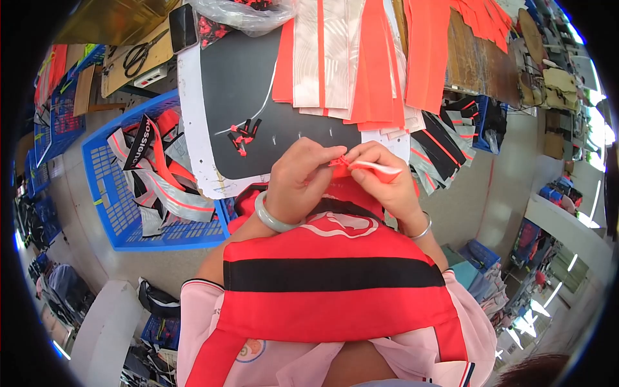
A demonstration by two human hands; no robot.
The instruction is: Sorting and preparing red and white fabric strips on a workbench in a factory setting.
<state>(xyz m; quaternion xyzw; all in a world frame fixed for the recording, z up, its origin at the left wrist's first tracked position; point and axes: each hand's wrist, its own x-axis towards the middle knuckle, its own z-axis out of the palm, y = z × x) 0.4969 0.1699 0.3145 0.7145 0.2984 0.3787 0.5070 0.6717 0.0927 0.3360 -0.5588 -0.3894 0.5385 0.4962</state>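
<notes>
Over the table's near edge, my two hands meet in front of my red and black apron (335, 293). My left hand (295, 175), with a pale bangle at the wrist, pinches a small bright red piece (340, 162) whose exact kind I cannot make out. Fingers of my right hand (389, 188) close on the other side of that piece. A narrow white strip (380, 169) passes through the right-hand grip. To the left, a little heap of red and black pieces (243, 136) lies on the dark tabletop, next to a thin white cord (268, 90).
Long orange and silver strips (322, 58) cover the table's far side. A clear plastic bag (248, 16) and a phone (183, 29) lie at the far left. Left of the table stands a blue crate (106, 193) of striped pieces. Scissors (137, 59) rest on a board beyond.
</notes>
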